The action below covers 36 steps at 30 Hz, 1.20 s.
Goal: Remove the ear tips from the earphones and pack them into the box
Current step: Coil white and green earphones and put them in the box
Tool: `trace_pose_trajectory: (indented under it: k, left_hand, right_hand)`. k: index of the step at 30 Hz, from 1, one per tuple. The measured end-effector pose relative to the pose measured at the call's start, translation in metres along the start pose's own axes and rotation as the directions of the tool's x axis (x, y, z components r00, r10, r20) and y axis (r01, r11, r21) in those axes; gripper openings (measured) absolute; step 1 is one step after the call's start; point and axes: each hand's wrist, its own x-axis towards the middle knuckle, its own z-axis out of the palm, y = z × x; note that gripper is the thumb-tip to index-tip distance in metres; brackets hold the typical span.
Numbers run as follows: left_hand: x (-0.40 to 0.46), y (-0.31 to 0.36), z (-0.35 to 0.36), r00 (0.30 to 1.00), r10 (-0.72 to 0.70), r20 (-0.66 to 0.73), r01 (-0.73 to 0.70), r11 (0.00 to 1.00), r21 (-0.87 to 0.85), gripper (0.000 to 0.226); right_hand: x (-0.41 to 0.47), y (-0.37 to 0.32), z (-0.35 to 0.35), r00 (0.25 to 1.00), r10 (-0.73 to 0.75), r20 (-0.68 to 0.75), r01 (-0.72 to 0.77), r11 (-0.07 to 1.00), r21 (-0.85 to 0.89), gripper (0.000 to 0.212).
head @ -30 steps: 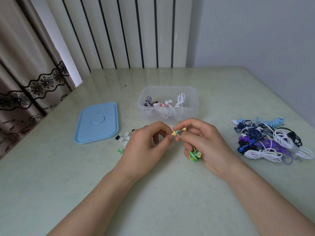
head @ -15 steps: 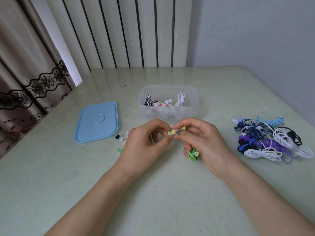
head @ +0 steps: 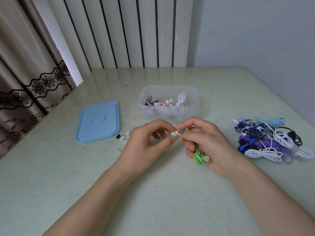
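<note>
My right hand (head: 208, 142) holds a green and yellow earphone, pinching its yellow bud (head: 180, 132) while the coiled green cable (head: 200, 156) hangs below the palm. My left hand (head: 146, 143) pinches the mint-green ear tip (head: 173, 134) at the end of that bud. The clear plastic box (head: 196, 97) stands just beyond my hands with several coiled earphones inside. Several loose ear tips (head: 123, 136), white, black and one green (head: 120, 149), lie on the table left of my left hand.
A blue lid (head: 98, 121) lies flat to the left of the box. A heap of tangled blue, purple, white and black earphones (head: 271, 140) sits at the right. Curtains hang at the left, beyond the table edge.
The mint-green ear tip, hidden between my fingertips a second ago, now shows at the end of the yellow bud in my left hand's pinch. Both hands stayed in place.
</note>
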Motion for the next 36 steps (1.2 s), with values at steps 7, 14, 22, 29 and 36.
trace_pose_trajectory:
  k: [7, 14, 22, 29, 36]
  left_hand:
    - [0.0025, 0.0018, -0.0031, 0.998, -0.004, 0.064, 0.017, 0.977, -0.214, 0.011]
    - [0.0027, 0.0023, -0.005, 0.993, -0.034, 0.111, 0.074, 0.923, -0.379, 0.013]
    - [0.0015, 0.0038, -0.007, 0.988, -0.055, 0.144, 0.118, 0.87, -0.479, 0.012]
    - [0.0011, 0.0031, -0.0066, 0.989, -0.069, 0.134, 0.124, 0.876, -0.466, 0.013]
    - [0.0013, 0.0015, -0.0081, 0.989, -0.084, 0.126, 0.131, 0.887, -0.443, 0.012]
  right_hand:
    - [-0.0028, -0.0069, -0.0039, 0.995, 0.078, 0.059, -0.082, 0.994, 0.077, 0.012]
    - [-0.004, -0.0099, -0.0038, 0.977, 0.154, 0.145, -0.179, 0.968, 0.177, 0.011]
    - [-0.0049, -0.0093, -0.0015, 0.967, 0.189, 0.171, -0.227, 0.944, 0.239, 0.008]
    - [-0.0047, -0.0093, -0.0009, 0.968, 0.19, 0.167, -0.227, 0.942, 0.246, 0.008]
    - [-0.0054, -0.0096, -0.0007, 0.967, 0.194, 0.168, -0.23, 0.945, 0.233, 0.008]
